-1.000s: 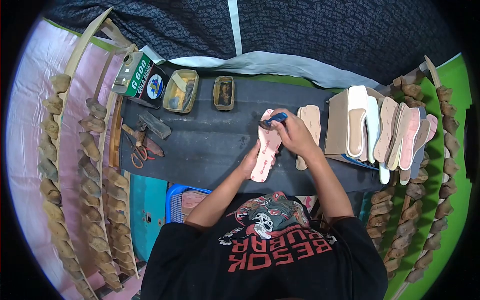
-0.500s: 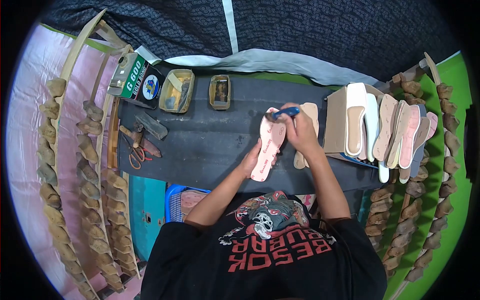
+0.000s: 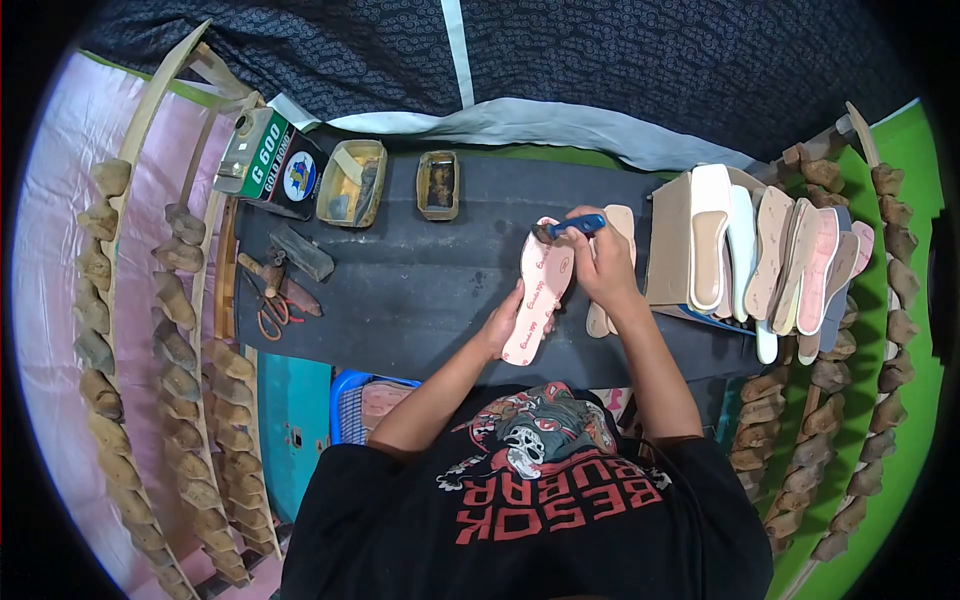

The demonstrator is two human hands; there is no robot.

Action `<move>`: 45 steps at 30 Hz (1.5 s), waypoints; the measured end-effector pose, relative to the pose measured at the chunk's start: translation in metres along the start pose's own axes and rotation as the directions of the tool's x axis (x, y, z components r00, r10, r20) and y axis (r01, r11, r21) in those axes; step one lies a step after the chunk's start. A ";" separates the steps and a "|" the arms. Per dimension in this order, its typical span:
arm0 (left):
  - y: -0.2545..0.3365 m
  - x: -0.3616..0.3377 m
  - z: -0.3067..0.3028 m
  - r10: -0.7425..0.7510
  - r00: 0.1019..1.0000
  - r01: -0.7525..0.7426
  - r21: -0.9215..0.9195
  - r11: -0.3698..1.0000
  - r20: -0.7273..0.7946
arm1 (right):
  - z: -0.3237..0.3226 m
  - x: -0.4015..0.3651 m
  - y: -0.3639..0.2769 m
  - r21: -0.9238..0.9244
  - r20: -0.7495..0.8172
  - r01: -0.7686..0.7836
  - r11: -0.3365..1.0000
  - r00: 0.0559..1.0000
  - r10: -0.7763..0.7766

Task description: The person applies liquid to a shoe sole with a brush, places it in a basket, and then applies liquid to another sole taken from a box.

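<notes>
A pale pink insole with red lettering [image 3: 540,300] is held above the dark table by my left hand [image 3: 504,318], whose fingers grip its left edge and reach underneath. My right hand [image 3: 603,262] is closed around a brush with a blue handle [image 3: 578,227]. The brush's dark bristles rest on the insole near its upper end. Partly hidden behind my right hand, another insole [image 3: 622,225] lies on the table.
A cardboard box [image 3: 672,240] with many insoles stands at the right. Two trays [image 3: 355,215] [image 3: 438,212] and a glue can [image 3: 262,160] line the back left. Pincers [image 3: 275,312] lie at the left. Racks of wooden lasts [image 3: 175,345] flank both sides.
The brush has shifted slightly to the right and its handle has tilted a little. The insole has turned very slightly in my left hand.
</notes>
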State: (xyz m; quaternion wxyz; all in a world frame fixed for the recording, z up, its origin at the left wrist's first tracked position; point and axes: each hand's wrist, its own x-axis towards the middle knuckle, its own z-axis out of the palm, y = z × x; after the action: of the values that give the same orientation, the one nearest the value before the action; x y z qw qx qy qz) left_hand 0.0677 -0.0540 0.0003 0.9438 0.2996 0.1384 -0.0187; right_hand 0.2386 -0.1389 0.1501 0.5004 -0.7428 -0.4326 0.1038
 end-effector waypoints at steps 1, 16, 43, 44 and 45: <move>-0.001 0.000 -0.001 0.000 1.000 0.000 -0.001 1.000 0.023 | 0.002 -0.001 0.002 -0.006 0.019 0.053 0.999 0.998 -0.053; 0.005 0.000 0.000 0.004 0.999 -0.004 -0.024 1.000 0.037 | -0.008 0.002 0.002 -0.106 -0.042 0.052 0.993 0.997 -0.057; 0.012 -0.066 -0.051 0.149 0.973 -0.181 -0.181 0.967 -0.178 | 0.120 0.077 -0.013 0.122 0.109 0.112 0.986 0.986 -0.125; 0.012 -0.071 -0.057 0.150 0.975 -0.182 -0.202 0.962 -0.167 | 0.130 0.081 -0.013 0.094 0.120 0.100 0.991 0.987 -0.111; 0.012 -0.076 -0.060 0.173 0.967 -0.211 -0.200 0.957 -0.189 | 0.138 0.084 -0.009 0.066 0.129 0.088 0.994 0.987 -0.096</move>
State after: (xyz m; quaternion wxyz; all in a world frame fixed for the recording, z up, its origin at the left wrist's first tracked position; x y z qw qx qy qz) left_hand -0.0191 -0.0132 -0.0193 0.9532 0.2064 0.1894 0.1141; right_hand 0.2037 0.0154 0.1157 0.4970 -0.6981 -0.4954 0.1423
